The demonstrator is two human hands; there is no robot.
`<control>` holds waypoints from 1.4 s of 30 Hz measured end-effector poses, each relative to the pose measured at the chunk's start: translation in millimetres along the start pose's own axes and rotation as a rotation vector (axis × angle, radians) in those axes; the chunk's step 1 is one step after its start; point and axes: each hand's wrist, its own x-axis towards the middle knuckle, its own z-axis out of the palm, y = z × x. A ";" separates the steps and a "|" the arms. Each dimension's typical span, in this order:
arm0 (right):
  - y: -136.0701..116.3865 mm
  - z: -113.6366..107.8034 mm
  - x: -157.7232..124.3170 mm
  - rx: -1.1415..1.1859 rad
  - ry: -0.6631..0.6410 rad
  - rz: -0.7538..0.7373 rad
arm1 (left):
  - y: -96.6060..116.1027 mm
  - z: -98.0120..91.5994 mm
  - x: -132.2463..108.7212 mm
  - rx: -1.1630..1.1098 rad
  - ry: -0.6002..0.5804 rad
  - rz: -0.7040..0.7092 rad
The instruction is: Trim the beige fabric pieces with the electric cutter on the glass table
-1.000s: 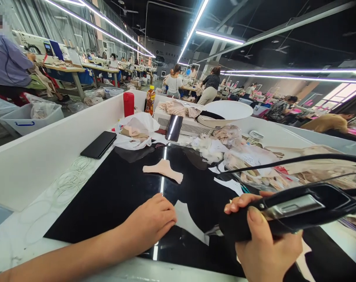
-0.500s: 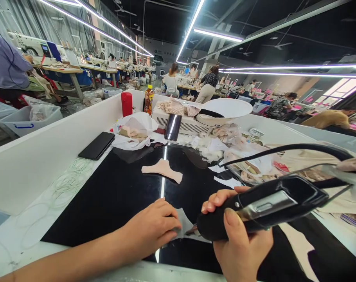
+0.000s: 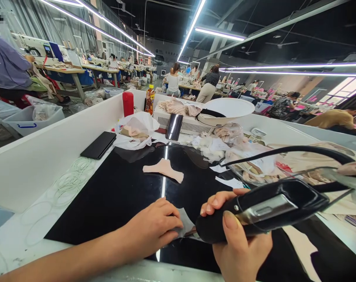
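My right hand (image 3: 239, 243) grips a black corded handheld tool (image 3: 274, 207), thumb on top near its metal plate. The tool's narrow metal tip points left and down onto a small grey translucent piece of material (image 3: 186, 222). Its contact with the piece is partly hidden by the tool's rounded nose. My left hand (image 3: 154, 223) rests on the black board (image 3: 116, 196) with curled fingers pressed on the left edge of that piece. Beyond the hands lies a beige curved fabric piece (image 3: 164, 170). Another beige cut piece (image 3: 302, 248) lies by my right wrist.
A black phone (image 3: 98, 145) and pale cord loops (image 3: 68, 180) lie left. Across the back are a plastic bag (image 3: 137, 129), a dark cylinder (image 3: 174, 127) and a red container (image 3: 128, 103). Bagged fabric (image 3: 254, 160) fills the right. A blurred hand (image 3: 355, 168) shows at the right edge.
The view has shifted slightly. The tool's nose has moved a little left and down over the grey piece. My left hand stays on that piece.
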 end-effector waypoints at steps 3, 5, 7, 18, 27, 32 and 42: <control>0.2 0.4 -0.8 -0.014 -0.003 0.003 | 0.6 -1.0 -0.3 -0.004 0.003 0.002; 0.8 -0.9 0.9 -0.030 0.002 0.004 | 0.7 -2.2 -0.3 -0.011 0.017 0.003; 1.5 -3.0 4.3 -0.053 0.028 -0.001 | 0.5 -3.7 -0.1 -0.018 0.023 0.005; -4.6 0.6 3.9 0.015 0.063 0.006 | -2.4 -10.2 -0.4 -0.065 -0.061 0.044; -0.3 -0.6 -2.0 -0.010 0.008 0.016 | 0.8 -18.6 1.3 -0.044 -0.117 0.056; -3.0 2.2 -3.5 0.003 0.007 0.028 | -2.3 -23.4 1.0 -0.047 -0.181 0.077; -1.2 5.7 -12.4 0.017 -0.030 0.044 | -5.4 -22.9 -0.2 -0.067 -0.207 0.100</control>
